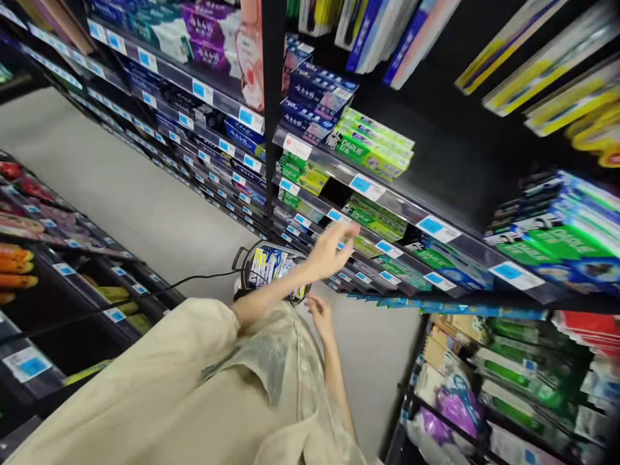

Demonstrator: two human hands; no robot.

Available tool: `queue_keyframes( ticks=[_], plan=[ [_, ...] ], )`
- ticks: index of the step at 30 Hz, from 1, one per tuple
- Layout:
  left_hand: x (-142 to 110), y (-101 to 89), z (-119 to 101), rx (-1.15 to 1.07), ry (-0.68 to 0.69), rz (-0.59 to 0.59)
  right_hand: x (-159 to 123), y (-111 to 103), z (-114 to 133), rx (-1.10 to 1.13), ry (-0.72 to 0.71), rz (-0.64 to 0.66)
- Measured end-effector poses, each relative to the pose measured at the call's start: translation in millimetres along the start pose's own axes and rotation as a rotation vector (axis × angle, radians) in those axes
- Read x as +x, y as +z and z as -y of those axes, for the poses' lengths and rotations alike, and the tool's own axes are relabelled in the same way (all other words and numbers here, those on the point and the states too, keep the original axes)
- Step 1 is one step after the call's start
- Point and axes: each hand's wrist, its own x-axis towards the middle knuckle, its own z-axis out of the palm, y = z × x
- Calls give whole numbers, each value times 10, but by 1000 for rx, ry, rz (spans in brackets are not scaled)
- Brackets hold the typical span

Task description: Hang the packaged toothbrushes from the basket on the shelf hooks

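My left hand [333, 250] reaches out over the front of the shelves, slightly blurred. Its fingers are bent and apart, and I see nothing in them. Just beyond it, green and yellow Darlie toothpaste boxes [375, 216] lie on a lower shelf; whether the fingers touch the shelf edge, I cannot tell. Lower down, my right hand [320, 316] hangs over the floor with loosely curled, parted fingers and no visible object. Beneath my left forearm stands a dark basket [246, 266] filled with packaged goods [271, 265], partly hidden by the arm.
Dark blue boxes [322, 90] and more Darlie boxes [372, 145] sit on the upper shelf. Hanging toothbrush packs [523, 71] are above it. A second shelf row [62, 268] runs along the left. A black cord [194, 278] crosses toward the basket. Bagged goods [455, 410] fill a rack at lower right.
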Motion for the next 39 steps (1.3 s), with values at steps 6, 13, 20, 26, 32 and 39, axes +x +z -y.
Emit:
queue_keyframes(
  ticks=[6, 13, 20, 26, 32, 39],
  plan=[
    [-1871, 13, 700, -320, -311, 449, 38, 159, -395, -91, 40, 106],
    [-2419, -160, 1519, -385, -812, 123, 319, 642, -1037, -400, 379, 237],
    [-2902, 70, 1933, -699, -1160, -45, 1105, 914, -1716, -540, 575, 326],
    [-3177, -71, 2070, -981, -1411, -246, 1852, 1380, -2217, -456, 590, 308],
    [-3186, -165, 2314, -1085, -1502, -341, 2440, 1915, -2581, -403, 597, 353],
    [-3471, -570, 2527, -783, -1645, -418, 2861, 2665, -3256, -304, 617, 373]
  ],
)
